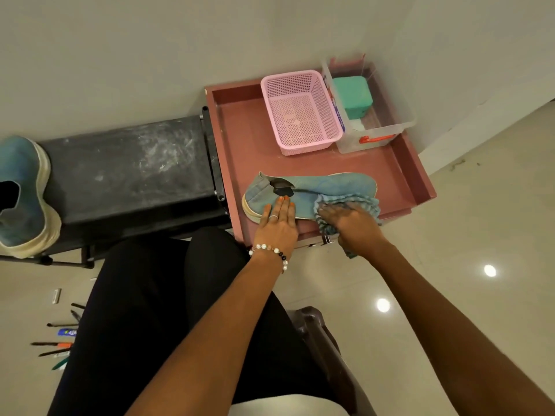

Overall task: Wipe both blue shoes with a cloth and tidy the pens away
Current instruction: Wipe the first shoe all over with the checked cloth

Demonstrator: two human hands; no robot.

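Pens [58, 340] lie on floor, low left, far from both hands. Left hand [277, 219] flat, fingers straight, presses heel end of blue shoe [309, 192] on red table [240, 139]. Right hand [356, 222] grips cloth [351, 202] on toe side. Shoe lies long left to right. Second shoe [22, 193] far left.

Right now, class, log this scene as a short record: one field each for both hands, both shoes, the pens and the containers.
Left hand: left hand lies flat, pressing the shoe's heel end
Right hand: right hand holds cloth against the shoe
Shoe being wiped: blue shoe in the pink tray
Other shoe: second blue shoe on the black bench
Pens: pens lie scattered on the floor
Containers: pink basket, clear box
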